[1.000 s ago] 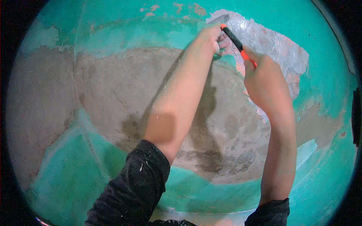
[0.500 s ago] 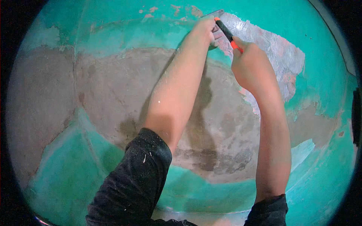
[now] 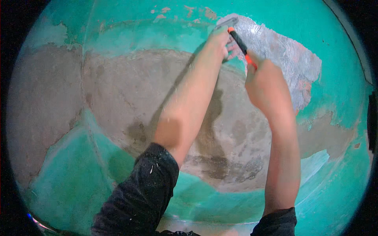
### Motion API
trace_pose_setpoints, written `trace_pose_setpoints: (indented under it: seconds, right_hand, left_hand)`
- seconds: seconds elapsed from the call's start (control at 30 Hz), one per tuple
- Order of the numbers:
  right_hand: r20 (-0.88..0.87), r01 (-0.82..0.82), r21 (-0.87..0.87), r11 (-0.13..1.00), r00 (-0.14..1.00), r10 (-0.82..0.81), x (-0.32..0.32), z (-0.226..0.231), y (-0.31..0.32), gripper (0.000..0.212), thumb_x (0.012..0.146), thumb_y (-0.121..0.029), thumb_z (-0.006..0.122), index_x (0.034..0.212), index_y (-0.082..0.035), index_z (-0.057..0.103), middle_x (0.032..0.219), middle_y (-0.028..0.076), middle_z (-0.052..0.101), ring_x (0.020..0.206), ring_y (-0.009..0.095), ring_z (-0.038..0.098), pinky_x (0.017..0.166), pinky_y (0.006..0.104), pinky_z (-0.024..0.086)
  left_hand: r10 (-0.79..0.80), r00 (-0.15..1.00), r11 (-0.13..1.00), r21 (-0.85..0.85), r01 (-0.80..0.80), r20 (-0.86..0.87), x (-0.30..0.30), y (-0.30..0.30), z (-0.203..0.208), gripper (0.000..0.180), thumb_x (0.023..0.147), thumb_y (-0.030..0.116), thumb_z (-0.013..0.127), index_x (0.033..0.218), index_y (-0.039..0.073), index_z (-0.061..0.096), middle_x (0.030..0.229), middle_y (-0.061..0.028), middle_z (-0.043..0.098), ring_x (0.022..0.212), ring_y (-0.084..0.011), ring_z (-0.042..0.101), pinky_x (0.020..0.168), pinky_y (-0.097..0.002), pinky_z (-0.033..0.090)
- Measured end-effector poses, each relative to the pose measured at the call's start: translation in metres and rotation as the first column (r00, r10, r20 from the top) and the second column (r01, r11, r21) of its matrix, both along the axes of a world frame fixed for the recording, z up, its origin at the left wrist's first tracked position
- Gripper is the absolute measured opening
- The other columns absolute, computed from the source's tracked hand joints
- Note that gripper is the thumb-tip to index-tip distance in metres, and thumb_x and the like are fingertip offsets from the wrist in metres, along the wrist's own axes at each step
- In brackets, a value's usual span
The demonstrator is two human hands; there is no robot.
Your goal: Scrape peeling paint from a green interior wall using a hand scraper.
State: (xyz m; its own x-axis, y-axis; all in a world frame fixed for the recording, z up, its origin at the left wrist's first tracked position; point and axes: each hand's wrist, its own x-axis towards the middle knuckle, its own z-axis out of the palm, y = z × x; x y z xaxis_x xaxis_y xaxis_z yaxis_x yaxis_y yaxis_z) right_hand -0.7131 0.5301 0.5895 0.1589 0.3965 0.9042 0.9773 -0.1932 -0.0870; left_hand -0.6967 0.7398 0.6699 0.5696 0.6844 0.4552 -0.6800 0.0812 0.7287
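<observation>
A scraper (image 3: 240, 41) with an orange-and-black handle and a grey head leans against the wall near the top of the view. My right hand (image 3: 268, 84) is closed round the lower end of its handle. Up by the scraper's head is my left hand (image 3: 221, 44), its upper part against the tool and its other fingers loosely curled beside the handle. What its thumb and first finger do is partly hidden. Under and beside the tool lies a shiny grey patch (image 3: 289, 51) where the green coat is gone, with pinkish spots along its edges.
Flaking green paint (image 3: 157, 37) surrounds a wide bare grey-brown area (image 3: 118, 90) of the wall. Small chipped spots (image 3: 210, 13) lie at the top. A pale loose-looking strip (image 3: 315, 163) shows at lower right. A dark edge (image 3: 352, 39) runs along the far right.
Both hands and the scraper have come slightly down and right. More of the grey patch shows beyond the scraper's head. The view has shifted a little.
</observation>
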Motion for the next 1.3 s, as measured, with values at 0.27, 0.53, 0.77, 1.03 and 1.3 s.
trace_pose_setpoints:
  seconds: [0.27,0.53,0.77,1.03,1.3]
  right_hand:
    - [-0.031,-0.050,0.080,0.996,0.998,0.053,0.022,-0.060,0.007,0.039,0.099,-0.012,0.053,0.136,-0.002,0.061,0.089,0.031,0.068,0.086,0.050,0.067,0.077,0.0562,0.052]
    - [0.014,0.081,0.097,0.992,0.996,-0.083,0.019,-0.053,0.009,0.038,0.100,-0.013,0.052,0.137,-0.005,0.062,0.086,0.030,0.069,0.082,0.048,0.069,0.074,0.0556,0.054]
    - [-0.071,0.103,0.032,0.994,0.992,-0.100,-0.003,-0.026,0.006,0.036,0.099,-0.009,0.055,0.133,-0.002,0.065,0.101,0.033,0.066,0.093,0.045,0.069,0.080,0.0490,0.053]
    - [-0.034,0.093,-0.022,0.995,0.995,-0.093,-0.014,-0.003,0.000,0.037,0.098,-0.009,0.052,0.132,0.000,0.064,0.110,0.032,0.067,0.106,0.046,0.066,0.089,0.0462,0.053]
    - [-0.012,0.059,0.034,0.998,0.998,-0.059,-0.009,-0.003,0.004,0.039,0.096,-0.009,0.051,0.131,0.001,0.065,0.103,0.034,0.068,0.100,0.047,0.068,0.088,0.0496,0.053]
  left_hand:
    - [-0.096,0.995,0.994,0.061,0.095,0.005,0.002,-0.021,-0.056,0.025,0.102,0.046,0.058,0.103,0.021,0.060,0.105,-0.0023,0.058,0.101,-0.0275,0.057,0.083,-0.0523,0.045]
    - [-0.016,1.000,0.994,0.111,0.019,-0.026,-0.006,-0.030,-0.044,0.023,0.102,0.043,0.059,0.107,0.020,0.059,0.106,-0.0039,0.060,0.104,-0.0286,0.056,0.082,-0.0531,0.045]
    - [-0.085,0.995,0.978,0.187,0.092,-0.044,-0.012,-0.016,-0.029,0.025,0.104,0.044,0.055,0.111,0.020,0.057,0.106,-0.0071,0.060,0.107,-0.0309,0.056,0.084,-0.0546,0.046]
    - [-0.036,0.998,0.974,0.221,0.047,-0.052,-0.017,-0.014,-0.019,0.025,0.104,0.044,0.053,0.115,0.021,0.055,0.110,-0.0074,0.059,0.105,-0.0298,0.057,0.083,-0.0555,0.049]
    - [0.022,0.997,0.973,0.229,-0.003,-0.080,-0.016,-0.009,-0.012,0.030,0.103,0.048,0.055,0.112,0.020,0.056,0.108,-0.0066,0.058,0.101,-0.0289,0.059,0.081,-0.0530,0.048]
